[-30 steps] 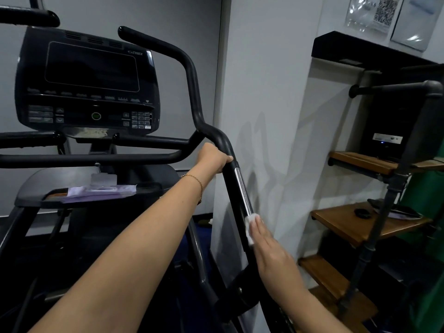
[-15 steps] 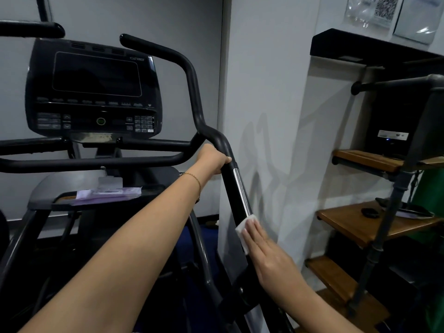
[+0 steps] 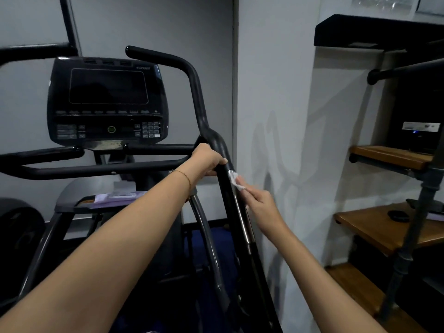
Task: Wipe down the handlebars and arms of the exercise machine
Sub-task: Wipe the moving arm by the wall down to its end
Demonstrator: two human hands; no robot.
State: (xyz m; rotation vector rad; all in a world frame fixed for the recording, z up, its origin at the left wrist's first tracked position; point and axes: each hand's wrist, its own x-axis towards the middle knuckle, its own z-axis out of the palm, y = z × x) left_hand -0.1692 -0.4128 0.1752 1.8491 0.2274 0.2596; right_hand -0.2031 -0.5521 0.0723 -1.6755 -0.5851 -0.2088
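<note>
While the left hand (image 3: 207, 160) grips the handlebar (image 3: 200, 102), right hand (image 3: 262, 203) fingers (image 3: 248, 190) pinch a wipe (image 3: 236, 181) against it

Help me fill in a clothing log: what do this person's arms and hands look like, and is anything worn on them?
Both arms are bare, with no sleeves or gloves in view. The left arm has a thin gold-coloured chain bracelet at the wrist. The right arm shows no watch or band.

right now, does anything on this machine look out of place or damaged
Nothing looks damaged, spilled or askew. One loose item: a flat purple packet lying on the tray below the console.
</note>
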